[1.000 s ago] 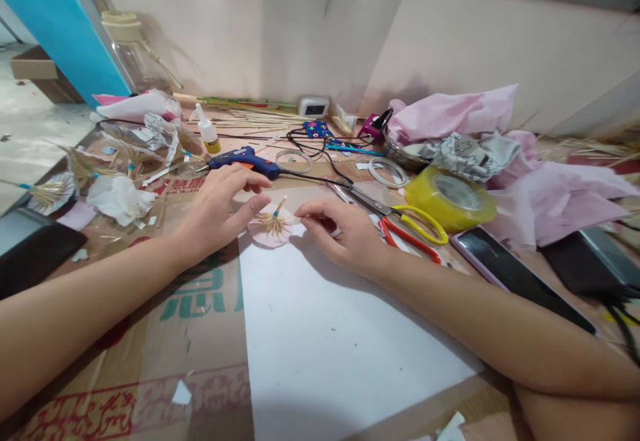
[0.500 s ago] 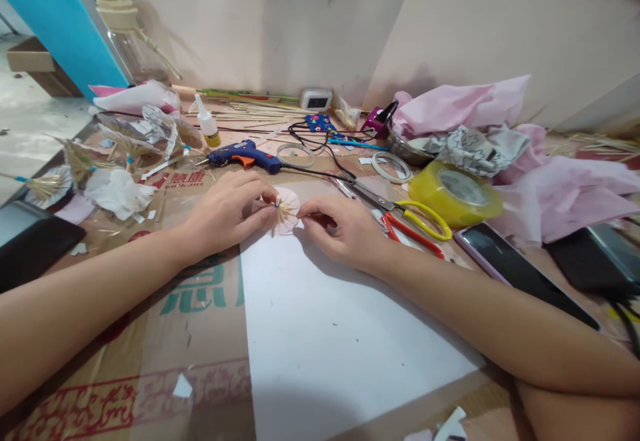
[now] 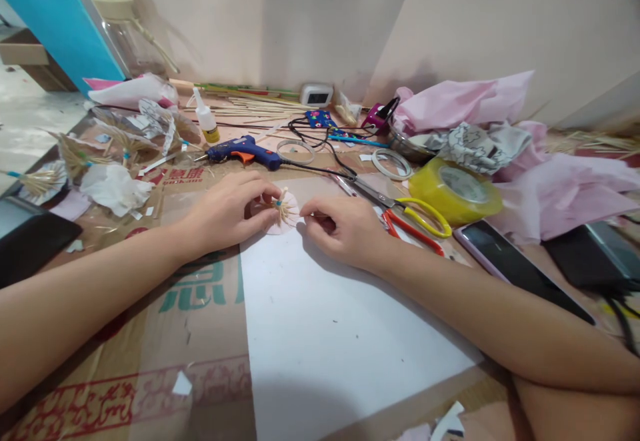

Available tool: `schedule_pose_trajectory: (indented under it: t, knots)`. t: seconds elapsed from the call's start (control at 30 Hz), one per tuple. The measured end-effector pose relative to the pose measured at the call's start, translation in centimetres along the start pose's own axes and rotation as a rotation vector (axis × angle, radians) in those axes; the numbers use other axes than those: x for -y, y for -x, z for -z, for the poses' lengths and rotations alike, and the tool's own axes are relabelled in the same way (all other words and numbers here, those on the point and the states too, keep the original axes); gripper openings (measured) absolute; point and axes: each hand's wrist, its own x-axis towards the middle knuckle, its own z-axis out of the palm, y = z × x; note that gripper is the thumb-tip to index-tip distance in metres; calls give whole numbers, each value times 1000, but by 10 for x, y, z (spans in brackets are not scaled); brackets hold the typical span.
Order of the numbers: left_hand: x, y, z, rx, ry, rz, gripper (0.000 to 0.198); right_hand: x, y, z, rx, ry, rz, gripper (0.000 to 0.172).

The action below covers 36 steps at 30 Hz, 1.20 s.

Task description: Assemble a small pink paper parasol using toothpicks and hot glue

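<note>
A miniature paper parasol (image 3: 287, 215) lies at the far edge of a white sheet (image 3: 320, 334), its thin wooden ribs fanned over a round pale-pink paper. Thumb and fingers of my left hand (image 3: 227, 211) pinch it by the hub, where a bit of blue shows. On the opposite side, my right hand (image 3: 345, 228) has thumb and forefinger pressed together at the parasol's rim, by the rib tips. Whatever lies between those right fingertips is too small to make out.
Beyond my hands lie a blue glue gun (image 3: 243, 152), a glue bottle (image 3: 206, 118) and scissors (image 3: 400, 208). Yellow tape (image 3: 453, 191) and a phone (image 3: 520, 268) are at right. More little parasols (image 3: 43, 181) and crumpled tissue (image 3: 115, 188) sit at left.
My left fingers have shifted slightly at the hub, so more of its blue band and the ribs show. The right hand stays nearly still at the rim. The view has tilted a little.
</note>
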Motion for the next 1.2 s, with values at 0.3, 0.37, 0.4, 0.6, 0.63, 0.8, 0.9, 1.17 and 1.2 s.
schedule_pose_trajectory:
  t: [0.3,0.37,0.4,0.6,0.63,0.8,0.9,1.17,1.2]
  knots:
    - [-2,-1,3,59,17,30,24,2,-1,0,56,1,-15,15]
    - [-2,-1,4,64,15,30,24,2,-1,-1,61,4,-19,15]
    - [-2,-1,4,65,14,27,23,2,-1,-1,64,6,-21,16]
    - [-1,0,3,68,8,19,23,1,-1,-1,78,-18,-19,17]
    - [-1,0,3,69,8,20,23,1,-1,-1,80,-21,-16,17]
    - [-3,-1,2,72,4,21,22,1,-1,0,90,-22,-20,17]
    - [-3,-2,3,85,2,22,23,2,-1,0,91,-28,-24,16]
    - [-5,0,2,77,-64,27,21,1,0,-2,98,-37,6,15]
    - [-5,0,1,73,-70,16,21,1,0,-2,96,-35,8,14]
